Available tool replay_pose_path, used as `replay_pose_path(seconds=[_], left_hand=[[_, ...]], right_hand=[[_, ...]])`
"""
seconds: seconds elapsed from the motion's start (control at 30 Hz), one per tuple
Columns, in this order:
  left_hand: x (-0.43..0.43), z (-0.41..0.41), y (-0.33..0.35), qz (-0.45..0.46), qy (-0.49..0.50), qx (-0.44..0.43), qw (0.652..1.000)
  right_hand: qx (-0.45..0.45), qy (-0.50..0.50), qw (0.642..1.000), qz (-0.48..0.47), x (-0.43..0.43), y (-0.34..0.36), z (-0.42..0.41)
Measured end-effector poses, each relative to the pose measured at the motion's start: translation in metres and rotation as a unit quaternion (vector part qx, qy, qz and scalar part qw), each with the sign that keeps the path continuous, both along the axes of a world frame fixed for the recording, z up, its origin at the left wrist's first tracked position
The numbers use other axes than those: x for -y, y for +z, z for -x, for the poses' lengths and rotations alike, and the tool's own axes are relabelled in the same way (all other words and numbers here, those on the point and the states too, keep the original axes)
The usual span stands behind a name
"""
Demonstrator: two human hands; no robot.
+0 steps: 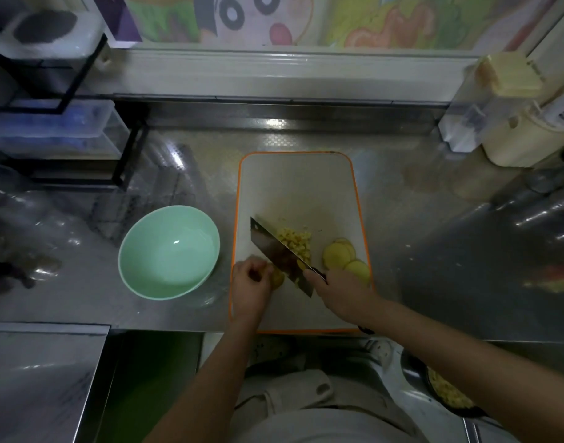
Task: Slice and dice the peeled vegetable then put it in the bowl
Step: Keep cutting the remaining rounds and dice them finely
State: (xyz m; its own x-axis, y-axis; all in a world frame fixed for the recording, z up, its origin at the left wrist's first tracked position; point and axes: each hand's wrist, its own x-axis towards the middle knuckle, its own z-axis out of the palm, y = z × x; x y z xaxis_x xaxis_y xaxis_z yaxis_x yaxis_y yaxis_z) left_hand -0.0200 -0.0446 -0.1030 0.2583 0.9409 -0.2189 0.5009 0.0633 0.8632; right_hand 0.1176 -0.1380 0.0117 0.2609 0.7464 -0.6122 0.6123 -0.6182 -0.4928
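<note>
A white cutting board (293, 183) with an orange rim lies on the steel counter. A pile of yellow diced vegetable (295, 239) sits mid-board, and round yellow slices (339, 252) lie to its right. My right hand (341, 290) grips the handle of a cleaver (280, 255), whose dark blade slants across the board. My left hand (251, 281), fingers curled, holds a small yellow vegetable piece (278, 278) against the board just left of the blade. A pale green bowl (168, 251) with nothing in it stands left of the board.
A black wire rack (66, 91) with clear containers stands at the back left. Cream-coloured jugs and containers (517, 135) crowd the back right. A dark dish with yellow pieces (450, 394) sits low on the right, below counter level.
</note>
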Motion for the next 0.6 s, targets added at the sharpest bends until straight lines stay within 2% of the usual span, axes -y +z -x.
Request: replay_pose_path(seconds=[0.37, 0.43, 0.6], left_hand=[[0.001, 0.001, 0.002, -0.026, -0.013, -0.01, 1.0], [0.002, 0.001, 0.004, -0.036, -0.016, -0.008, 0.999], [0.003, 0.002, 0.004, -0.055, -0.03, -0.01, 0.998]], right_hand=[[0.033, 0.042, 0.998, 0.035, 0.0, 0.015, 0.003], [0.035, -0.041, 0.998, 0.036, -0.001, 0.016, 0.006], [0.09, 0.087, 0.991, 0.049, 0.0, 0.014, 0.007]])
